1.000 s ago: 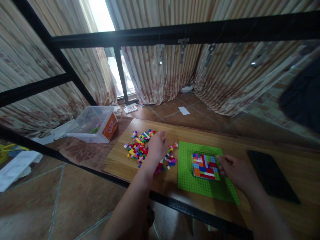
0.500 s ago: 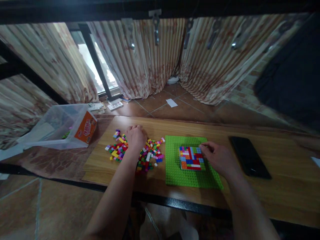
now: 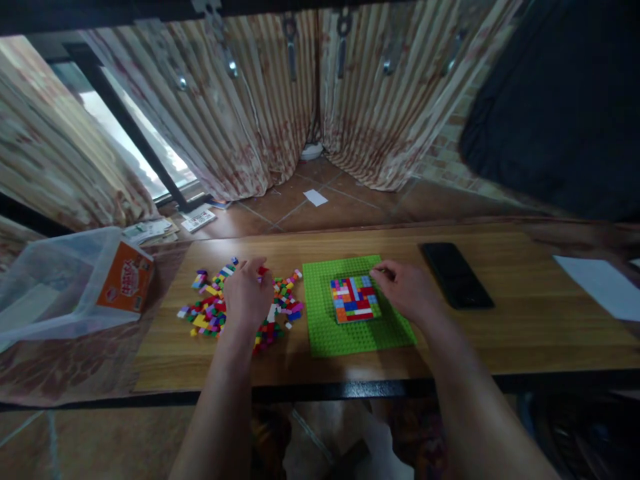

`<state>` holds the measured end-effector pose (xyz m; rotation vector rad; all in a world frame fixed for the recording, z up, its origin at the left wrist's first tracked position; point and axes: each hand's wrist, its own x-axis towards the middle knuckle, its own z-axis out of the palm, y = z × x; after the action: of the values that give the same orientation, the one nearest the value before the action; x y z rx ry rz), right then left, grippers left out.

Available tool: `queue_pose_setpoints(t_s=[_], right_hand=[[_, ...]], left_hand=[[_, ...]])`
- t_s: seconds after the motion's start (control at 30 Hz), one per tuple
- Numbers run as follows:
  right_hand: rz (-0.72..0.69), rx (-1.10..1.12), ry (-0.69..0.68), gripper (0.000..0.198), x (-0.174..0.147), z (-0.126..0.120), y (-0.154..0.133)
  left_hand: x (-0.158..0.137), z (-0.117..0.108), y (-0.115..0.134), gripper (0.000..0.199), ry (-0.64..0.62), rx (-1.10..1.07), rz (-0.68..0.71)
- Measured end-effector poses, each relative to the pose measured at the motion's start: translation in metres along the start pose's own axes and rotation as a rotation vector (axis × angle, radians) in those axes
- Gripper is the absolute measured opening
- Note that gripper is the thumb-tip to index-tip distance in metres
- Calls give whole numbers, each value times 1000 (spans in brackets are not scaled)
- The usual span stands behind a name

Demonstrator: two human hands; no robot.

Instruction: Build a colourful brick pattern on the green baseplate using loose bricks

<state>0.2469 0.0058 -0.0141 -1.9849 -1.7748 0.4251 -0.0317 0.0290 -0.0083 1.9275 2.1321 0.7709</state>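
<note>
Over the pile of small colourful building bricks (image 3: 207, 315), my left hand (image 3: 246, 297) reaches down with curled fingers. A gap shows between its thumb and forefinger, with red brick visible there; no held brick can be made out. My right hand (image 3: 406, 288) is closed in a pinch at the upper right corner of a square block of multicoloured bricks (image 3: 354, 300). Whatever lies between those fingertips is too small or hidden to name. The block sits on a green studded baseplate (image 3: 320, 337), whose right part is covered by my right hand and its shadow.
A black phone (image 3: 456, 275) lies right of the baseplate on the wooden table (image 3: 530, 313). White paper (image 3: 597, 287) is at the far right. To the left stands a clear plastic bin (image 3: 95, 273) with an orange label. Curtains (image 3: 250, 120) hang beyond.
The view has shifted, so the table things appear further left. My left hand's fingers have lifted and parted somewhat over the pile. My right hand stays pinched by the block's corner.
</note>
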Motion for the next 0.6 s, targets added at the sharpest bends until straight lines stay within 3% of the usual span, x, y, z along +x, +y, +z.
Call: queue_pose_setpoints(t_s=[0.13,0.2,0.27,0.37,0.6], right_hand=[[-8,43,59,23,0,1,-5],[-24,82,86,22,1,2,-6],[-47,120,107,20,1,4,-6],[-99,172,120,19,1,7,-5],[-145,215,104,18,-1,10,-6]], left_hand=[[-7,25,16,29,-134,-539,64],[-13,39,31,24,-215,-656,83],[-19,48,46,20,-290,-684,107],[-23,54,59,14,-292,-635,130],[-21,56,54,21,-302,-476,254]])
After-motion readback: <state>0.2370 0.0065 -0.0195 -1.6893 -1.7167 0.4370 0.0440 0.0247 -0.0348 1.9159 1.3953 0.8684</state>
